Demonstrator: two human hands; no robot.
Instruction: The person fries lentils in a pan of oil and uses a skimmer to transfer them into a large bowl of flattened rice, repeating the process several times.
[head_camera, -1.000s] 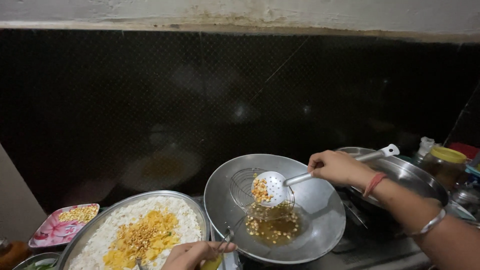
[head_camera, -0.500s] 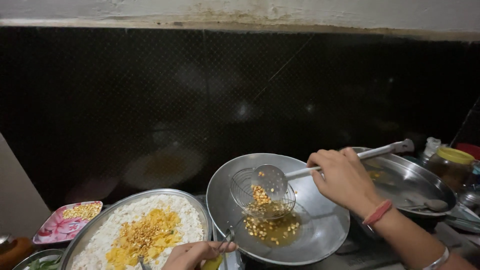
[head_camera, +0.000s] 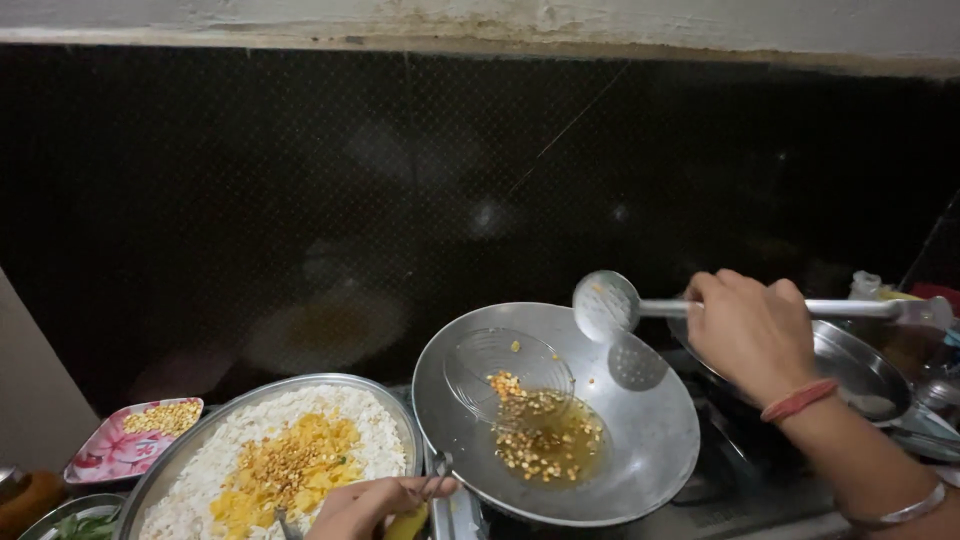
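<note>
Right hand (head_camera: 752, 335), fingers closed round the handle, has raised the slotted ladle (head_camera: 606, 304) clear of the wok (head_camera: 640, 440). A second ago the ladle held fried lentils over the oil; its bowl now shows almost bare at centre right, and the lentils (head_camera: 540, 445) lie in the oil with the wire strainer (head_camera: 505, 365). Left hand (head_camera: 375, 505), bottom centre, fingers curled on the thin strainer handle beside the rice tray (head_camera: 180, 455).
</note>
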